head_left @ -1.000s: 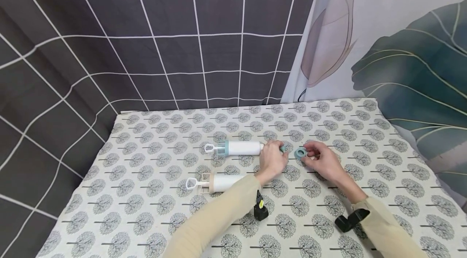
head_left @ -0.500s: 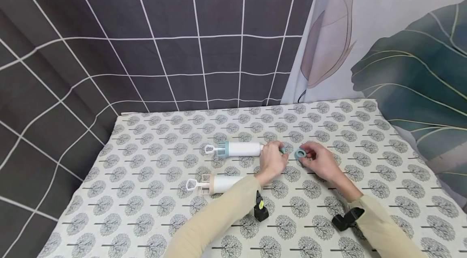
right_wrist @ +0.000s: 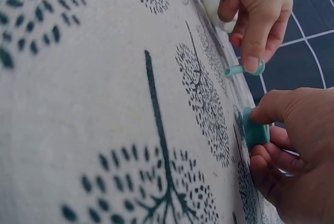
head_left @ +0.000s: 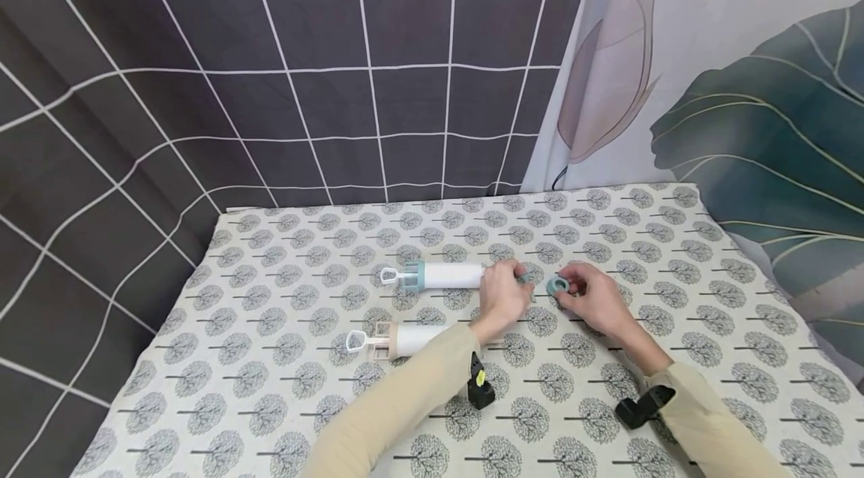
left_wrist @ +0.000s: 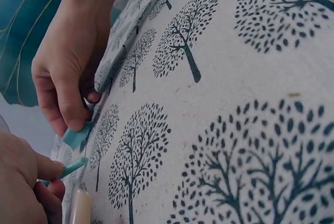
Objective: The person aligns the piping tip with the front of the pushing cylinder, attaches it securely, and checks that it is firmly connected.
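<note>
My left hand [head_left: 501, 292] pinches a small teal nozzle [right_wrist: 236, 70] with a narrow tubular tip, just past the right end of a white tube [head_left: 452, 275] with a teal collar and a white pull handle. The hand covers that end of the tube. To its right, my right hand [head_left: 594, 298] holds a teal ring cap [head_left: 557, 285] between thumb and fingers, its round opening showing in the head view. A short gap separates nozzle and cap. In the right wrist view, the cap's side [right_wrist: 255, 127] shows under my thumb.
Nearer me lies a second white tube [head_left: 420, 340] with a beige collar and white handle, partly behind my left forearm. Its beige tip [left_wrist: 81, 205] shows in the left wrist view. A tree-print cloth [head_left: 270, 403] covers the table; a dark checked curtain [head_left: 304, 28] hangs behind.
The ring cap has turned slightly in my right hand, shifting a little toward the left hand and slightly back. My left hand and both tubes stay nearly in place.
</note>
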